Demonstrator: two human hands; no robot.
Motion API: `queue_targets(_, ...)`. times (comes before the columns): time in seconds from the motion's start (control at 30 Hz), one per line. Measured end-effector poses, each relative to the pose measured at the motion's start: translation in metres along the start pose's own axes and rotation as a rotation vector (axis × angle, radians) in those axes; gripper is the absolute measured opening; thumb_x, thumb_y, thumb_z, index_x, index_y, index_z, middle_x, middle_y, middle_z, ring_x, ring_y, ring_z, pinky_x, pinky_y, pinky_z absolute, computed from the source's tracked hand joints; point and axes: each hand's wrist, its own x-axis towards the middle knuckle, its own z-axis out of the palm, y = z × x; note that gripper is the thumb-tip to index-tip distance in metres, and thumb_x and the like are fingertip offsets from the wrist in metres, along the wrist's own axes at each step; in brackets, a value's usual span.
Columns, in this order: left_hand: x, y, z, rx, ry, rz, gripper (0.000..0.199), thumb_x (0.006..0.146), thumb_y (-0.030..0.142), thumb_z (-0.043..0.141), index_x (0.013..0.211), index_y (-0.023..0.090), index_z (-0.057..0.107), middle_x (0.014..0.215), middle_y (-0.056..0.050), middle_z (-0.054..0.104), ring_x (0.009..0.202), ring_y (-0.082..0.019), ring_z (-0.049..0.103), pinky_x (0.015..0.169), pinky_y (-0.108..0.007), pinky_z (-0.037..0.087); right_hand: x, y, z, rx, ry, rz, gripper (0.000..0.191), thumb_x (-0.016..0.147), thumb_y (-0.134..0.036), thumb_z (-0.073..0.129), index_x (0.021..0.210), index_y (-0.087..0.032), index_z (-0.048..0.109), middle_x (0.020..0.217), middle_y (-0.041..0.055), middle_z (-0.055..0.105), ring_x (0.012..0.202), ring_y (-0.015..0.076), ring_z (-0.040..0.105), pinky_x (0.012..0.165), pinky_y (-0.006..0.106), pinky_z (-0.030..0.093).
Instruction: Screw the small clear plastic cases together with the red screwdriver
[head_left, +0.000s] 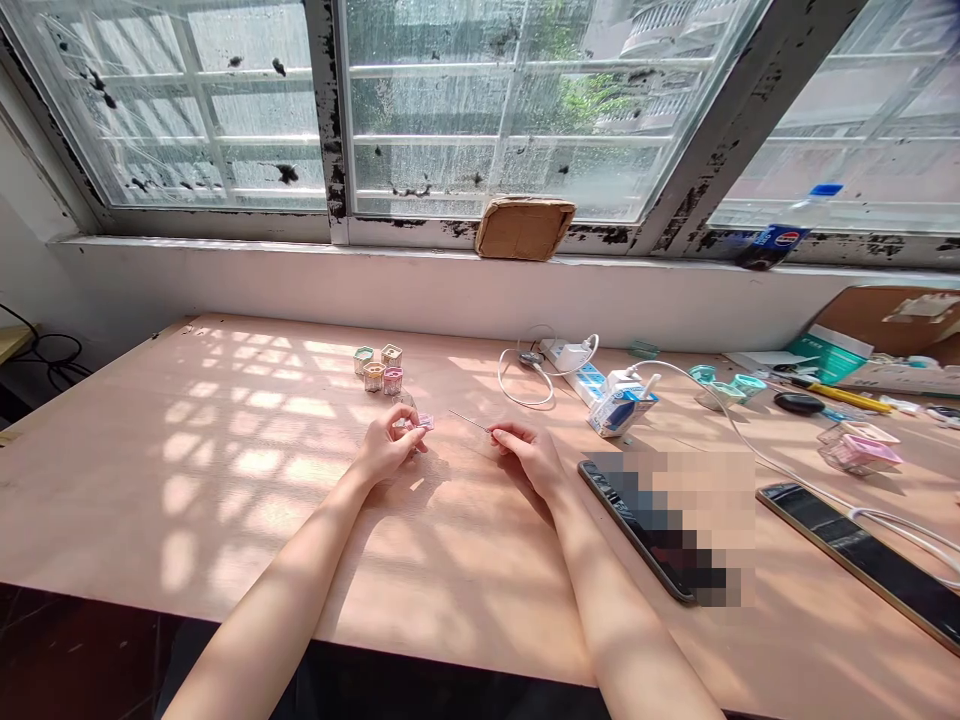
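Note:
My left hand (391,442) is closed around a small clear piece with a pink end (426,422). Fingers cover much of that piece, so its full shape is hidden. In my right hand (529,455), thumb and fingertips pinch a thin metal rod (469,418), whose free end points left towards the pink piece without touching it. Just beyond my left hand stand several small many-sided boxes, among them a green one (363,360), a pink one (392,380) and an orange-topped one (373,377).
Right of my right hand lie a dark phone (630,525) and a second phone (862,560). Behind them are a blue-white carton (621,405), a power strip (581,375), white cables, a pink box (862,450) and a yellow cutter (844,396). A bottle (784,235) stands on the sill.

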Motion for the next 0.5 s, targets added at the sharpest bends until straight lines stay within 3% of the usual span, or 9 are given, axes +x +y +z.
queue_targets(0.13, -0.0003, 0.0029, -0.0007, -0.009, 0.03, 0.016, 0.039, 0.078, 0.053, 0.075, 0.085, 0.022, 0.053, 0.064, 0.002, 0.061, 0.061, -0.017, 0.069, 0.044, -0.018, 0.045, -0.0024, -0.0015, 0.0016, 0.022, -0.002, 0.009, 0.03, 0.068, -0.043, 0.079, 0.081, -0.016, 0.075, 0.071, 0.0033, 0.063, 0.063, 0.0147, 0.05, 0.054, 0.027, 0.035)
queue_targets(0.3, -0.0002, 0.0053, -0.0015, -0.019, 0.007, 0.008, 0.043, 0.075, 0.055, 0.077, 0.085, 0.021, 0.054, 0.071, 0.003, 0.061, 0.063, -0.016, 0.069, 0.052, -0.022, 0.052, -0.0008, 0.0012, 0.0013, 0.037, 0.005, 0.008, 0.03, 0.068, -0.042, 0.08, 0.081, -0.016, 0.076, 0.07, 0.0029, 0.061, 0.062, 0.0142, 0.049, 0.053, 0.026, 0.034)
queue_targets(0.5, 0.0014, 0.0031, -0.0012, -0.035, 0.02, 0.003, 0.043, 0.074, 0.055, 0.078, 0.084, 0.021, 0.053, 0.07, 0.002, 0.062, 0.061, -0.015, 0.067, 0.047, -0.019, 0.046, 0.0031, 0.0071, 0.0006, 0.044, 0.007, -0.019, 0.033, 0.068, -0.045, 0.08, 0.082, -0.016, 0.075, 0.072, 0.004, 0.062, 0.064, 0.0147, 0.05, 0.052, 0.025, 0.036)
